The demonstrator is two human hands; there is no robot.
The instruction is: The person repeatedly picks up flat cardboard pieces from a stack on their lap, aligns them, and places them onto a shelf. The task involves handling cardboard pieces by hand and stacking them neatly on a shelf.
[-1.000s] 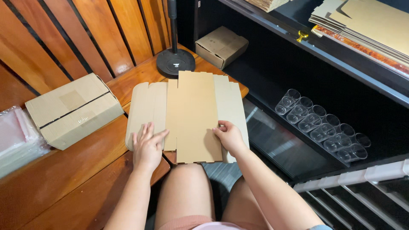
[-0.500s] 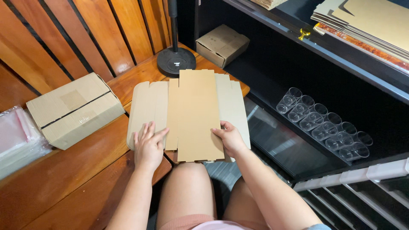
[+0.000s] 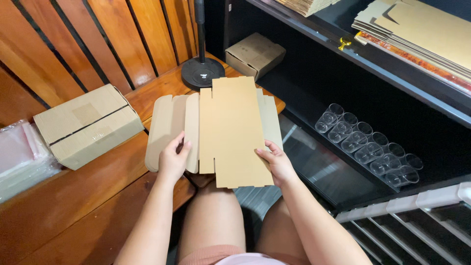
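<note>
the flat cardboard box blank (image 3: 230, 130) lies unfolded on the wooden counter (image 3: 73, 196), its near end jutting over the edge above the person's knees, its long axis running away from the person toward the round black stand base (image 3: 202, 73). the left hand (image 3: 172, 159) grips the blank's left flap, fingers curled over its edge; the right hand (image 3: 275, 162) pinches the right edge. a closed cardboard box (image 3: 88, 125) sits to the left, clear plastic cups (image 3: 368, 145) on the dark shelf at right.
</note>
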